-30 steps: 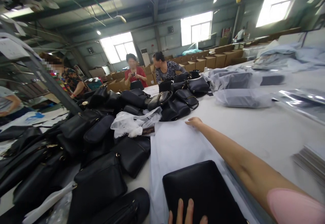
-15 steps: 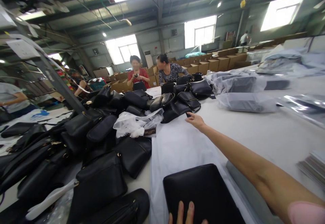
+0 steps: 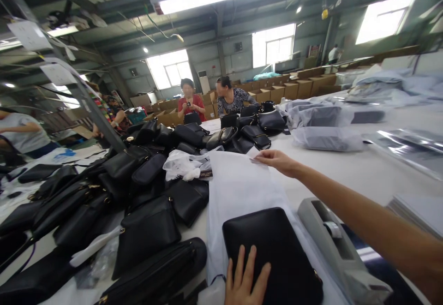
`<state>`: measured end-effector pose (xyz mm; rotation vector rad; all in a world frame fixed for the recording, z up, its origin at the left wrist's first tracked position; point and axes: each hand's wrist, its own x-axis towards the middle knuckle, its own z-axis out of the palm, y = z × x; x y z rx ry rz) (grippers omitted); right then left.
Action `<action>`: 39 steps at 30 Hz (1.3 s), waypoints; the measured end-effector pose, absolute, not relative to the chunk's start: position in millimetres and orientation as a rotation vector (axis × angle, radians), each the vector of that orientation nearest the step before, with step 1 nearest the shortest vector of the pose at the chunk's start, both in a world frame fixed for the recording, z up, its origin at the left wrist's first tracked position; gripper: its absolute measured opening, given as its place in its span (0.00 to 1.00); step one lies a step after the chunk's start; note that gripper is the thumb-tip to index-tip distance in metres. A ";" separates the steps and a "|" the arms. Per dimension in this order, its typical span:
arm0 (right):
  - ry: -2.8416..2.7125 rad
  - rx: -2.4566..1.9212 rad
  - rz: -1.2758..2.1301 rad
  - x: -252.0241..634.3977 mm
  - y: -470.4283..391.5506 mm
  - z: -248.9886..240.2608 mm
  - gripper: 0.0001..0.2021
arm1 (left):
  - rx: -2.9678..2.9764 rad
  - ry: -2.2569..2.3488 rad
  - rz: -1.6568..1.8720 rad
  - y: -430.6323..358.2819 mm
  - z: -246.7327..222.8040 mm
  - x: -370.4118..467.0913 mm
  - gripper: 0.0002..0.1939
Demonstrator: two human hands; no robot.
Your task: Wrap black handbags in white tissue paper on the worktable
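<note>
A black bag (image 3: 268, 231) lies flat on a thin white sheet (image 3: 238, 180) in front of me. My left hand (image 3: 246, 279) rests on the bag with its fingers spread. At the sheet's far end, my right hand (image 3: 275, 159) pinches the edge between thumb and fingers and lifts it slightly. Beside the sheet on the left lies a crumpled clear plastic bag (image 3: 180, 164) with a dark label (image 3: 206, 174). Many black handbags (image 3: 148, 233) are heaped to the left and beyond.
A grey tape dispenser (image 3: 313, 212) stands right of the sheet, under my right forearm. Farther right lie wrapped bags (image 3: 328, 139), clear plastic sleeves (image 3: 408, 150) and a stack of sheets (image 3: 417, 212). Two people sit across the table; cardboard boxes (image 3: 296, 89) line the back.
My right hand has taken the far edge of the white sheet and raised it a little. More of my left hand shows on the bag. The view has shifted, exposing the tape dispenser.
</note>
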<state>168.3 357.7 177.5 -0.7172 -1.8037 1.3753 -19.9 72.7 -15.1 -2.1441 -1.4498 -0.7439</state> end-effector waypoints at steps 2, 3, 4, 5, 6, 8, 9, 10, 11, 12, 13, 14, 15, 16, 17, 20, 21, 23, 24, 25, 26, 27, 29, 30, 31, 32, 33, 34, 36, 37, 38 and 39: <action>-1.907 -0.667 1.332 184.3 327.8 186.4 0.23 | -2.290 -1.488 -0.719 67.4 -1.5 -24.8 0.38; -1.954 -0.658 1.310 191.9 313.3 189.5 0.23 | -2.355 -1.510 -0.715 65.8 7.3 -27.3 0.39; -1.990 -0.657 1.292 199.1 299.3 191.7 0.23 | -2.392 -1.541 -0.733 65.1 17.6 -29.7 0.39; -2.016 -0.661 1.285 205.7 285.7 193.2 0.23 | -2.393 -1.575 -0.782 65.2 29.6 -31.8 0.38; -2.040 -0.662 1.283 211.8 272.7 194.0 0.23 | -2.338 -1.624 -0.865 66.3 43.4 -33.6 0.37; -2.101 -0.655 1.277 221.9 248.3 194.3 0.23 | -2.042 -1.642 -1.094 70.7 75.4 -35.8 0.36; -2.145 -0.652 1.270 226.0 236.9 194.0 0.23 | -1.886 -1.589 -1.158 73.6 93.0 -36.2 0.37; -2.198 -0.650 1.260 229.7 226.2 193.7 0.23 | -1.777 -1.504 -1.161 76.6 111.0 -36.3 0.38; -2.257 -0.650 1.247 232.8 216.2 193.4 0.23 | -1.711 -1.424 -1.116 79.3 128.5 -36.1 0.39; -2.313 -0.647 1.230 235.7 207.2 193.1 0.22 | -1.682 -1.363 -1.050 81.5 144.8 -35.8 0.38; -2.365 -0.641 1.214 238.3 199.2 192.8 0.22 | -1.696 -1.338 -0.966 82.9 159.1 -35.7 0.35; -2.413 -0.631 1.200 240.7 192.6 192.4 0.21 | -1.733 -1.321 -0.883 83.3 170.6 -35.7 0.31; -2.454 -0.617 1.192 243.0 187.5 191.6 0.20 | -1.790 -1.307 -0.808 82.7 178.9 -35.9 0.24; -2.492 -0.598 1.196 244.8 183.9 190.1 0.19 | -1.860 -1.289 -0.745 80.9 183.5 -36.4 0.17; -2.527 -0.576 1.221 246.0 182.0 187.7 0.18 | -1.932 -1.266 -0.700 78.0 184.3 -36.9 0.11; -2.448 -0.586 1.261 243.2 185.5 174.7 0.19 | -2.100 -1.239 -0.663 63.1 166.9 -36.4 0.12; -2.357 -0.640 1.165 239.5 189.1 169.1 0.19 | -2.126 -1.259 -0.679 56.8 156.1 -34.9 0.13; -2.153 -0.772 0.779 227.8 199.1 158.0 0.19 | -2.145 -1.313 -0.730 44.2 131.0 -29.6 0.14; -2.070 -0.816 0.546 220.3 205.3 153.5 0.21 | -2.145 -1.335 -0.758 38.5 118.0 -26.1 0.16; -2.020 -0.838 0.331 212.2 212.3 149.9 0.25 | -2.145 -1.352 -0.781 33.6 105.6 -22.5 0.17; -1.994 -0.847 0.156 203.7 220.4 147.4 0.30 | -2.141 -1.370 -0.796 29.7 94.0 -19.1 0.18; -1.985 -0.855 0.026 195.1 229.6 145.8 0.35 | -2.134 -1.384 -0.805 26.7 83.6 -16.3 0.19; -1.993 -0.904 -0.132 178.3 251.7 144.8 0.44 | -2.119 -1.402 -0.799 23.6 66.2 -12.6 0.21; -2.013 -0.950 -0.169 170.3 264.5 144.9 0.48 | -2.116 -1.404 -0.789 23.0 59.1 -11.8 0.22; -2.047 -1.004 -0.180 162.6 278.2 145.3 0.49 | -2.115 -1.400 -0.782 22.9 52.7 -11.5 0.23; -2.093 -1.055 -0.172 155.2 292.5 145.7 0.47 | -2.114 -1.384 -0.785 23.1 46.8 -11.4 0.23; -2.145 -1.094 -0.154 148.1 307.0 146.3 0.41 | -2.117 -1.364 -0.796 23.5 41.4 -11.3 0.23; -2.192 -1.121 -0.131 141.3 321.4 147.1 0.34 | -2.121 -1.340 -0.816 24.0 36.2 -11.1 0.23; -2.239 -1.159 -0.097 128.4 348.6 149.3 0.20 | -2.133 -1.298 -0.865 25.1 26.4 -9.8 0.22; -2.233 -1.181 -0.093 122.6 360.5 150.8 0.17 | -2.136 -1.288 -0.883 25.6 21.9 -8.9 0.22; -2.215 -1.209 -0.095 117.3 370.6 152.6 0.16 | -2.136 -1.289 -0.894 25.9 17.8 -7.9 0.22; -2.195 -1.238 -0.101 112.9 378.3 154.6 0.18 | -2.134 -1.300 -0.898 26.1 14.3 -7.0 0.23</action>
